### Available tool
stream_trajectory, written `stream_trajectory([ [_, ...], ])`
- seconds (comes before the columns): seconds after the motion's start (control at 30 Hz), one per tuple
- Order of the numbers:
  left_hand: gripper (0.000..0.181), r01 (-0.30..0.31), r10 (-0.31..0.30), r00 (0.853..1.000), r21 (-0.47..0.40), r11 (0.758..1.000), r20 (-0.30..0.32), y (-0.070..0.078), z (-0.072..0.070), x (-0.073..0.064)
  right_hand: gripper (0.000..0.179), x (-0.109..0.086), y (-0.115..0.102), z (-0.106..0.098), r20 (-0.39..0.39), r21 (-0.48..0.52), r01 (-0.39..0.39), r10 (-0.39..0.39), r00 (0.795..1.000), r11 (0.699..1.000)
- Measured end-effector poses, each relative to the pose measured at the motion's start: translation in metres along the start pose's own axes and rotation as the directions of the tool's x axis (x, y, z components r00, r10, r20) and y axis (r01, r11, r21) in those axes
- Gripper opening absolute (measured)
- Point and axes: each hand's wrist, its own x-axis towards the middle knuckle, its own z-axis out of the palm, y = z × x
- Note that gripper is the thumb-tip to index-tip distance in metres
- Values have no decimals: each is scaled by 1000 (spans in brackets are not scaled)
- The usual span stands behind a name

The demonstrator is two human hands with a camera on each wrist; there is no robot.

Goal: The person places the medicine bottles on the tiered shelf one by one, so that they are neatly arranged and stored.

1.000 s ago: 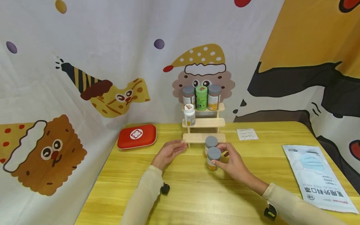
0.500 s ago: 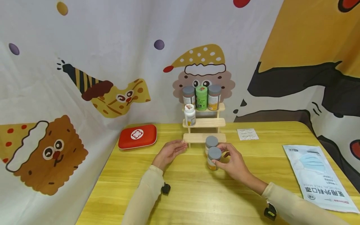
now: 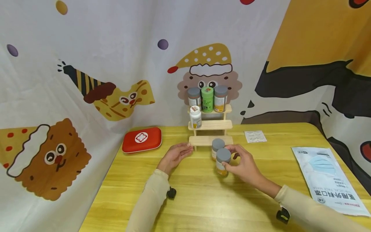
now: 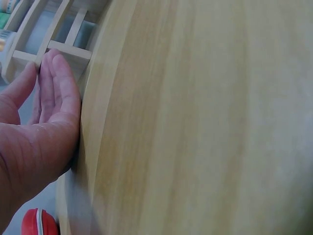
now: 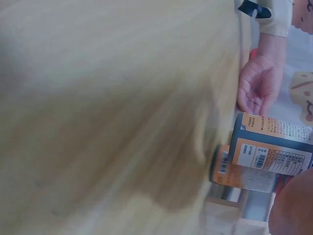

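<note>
My right hand (image 3: 246, 166) grips a grey-lidded pill bottle (image 3: 222, 163) between thumb and fingers, in front of the stand. A matching bottle (image 3: 215, 154) stands just behind it, partly covered. In the right wrist view the held bottle (image 5: 274, 154) overlaps the other bottle (image 5: 244, 175). At the stepped wooden stand (image 3: 200, 140), my left hand (image 3: 175, 157) has its fingers nearly straight, tips at the left end of the lowest shelf. The left wrist view puts thumb and fingertips of the left hand (image 4: 46, 117) right at the stand's wood (image 4: 71, 50).
On the stand's top shelf are two grey-lidded bottles (image 3: 221, 100) and a green one (image 3: 207, 100); a white bottle (image 3: 195, 117) occupies the middle shelf. A red first-aid case (image 3: 142, 140) lies left, a paper slip (image 3: 255, 136) and a face mask packet (image 3: 330, 180) right.
My right hand has shifted the held bottle slightly right and up from the table. My left hand keeps its place at the stand.
</note>
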Motion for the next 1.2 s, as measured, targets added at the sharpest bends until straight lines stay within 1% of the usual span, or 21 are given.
stream_trajectory([
  [0.13,24,-3,3,1000,-7,1000,1,0,0,0,55,6,-8,-8,-18,-23,72,-73,997,997],
  [0.23,22,-6,6,1000,-9,1000,6,0,0,0,57,10,-14,-14,-36,-29,111,-112,993,993],
  [0.47,20,-6,6,1000,-12,1000,-3,1,0,0,57,22,-24,-25,-56,-36,155,-156,986,987],
  [0.6,21,-9,9,1000,-9,1000,4,1,-1,1,55,31,-28,-27,-74,-41,176,-179,981,983],
  [0.9,27,1,-1,1000,-2,1000,7,0,-2,1,54,51,-37,-31,-74,-57,199,-203,976,978],
  [1.03,30,-1,1,1000,12,1000,11,0,-1,0,52,59,-40,-31,-77,-44,179,-182,980,983],
  [1.2,25,-3,3,1000,2,1000,5,-1,-1,1,51,69,-44,-31,-82,-30,157,-159,984,987],
])
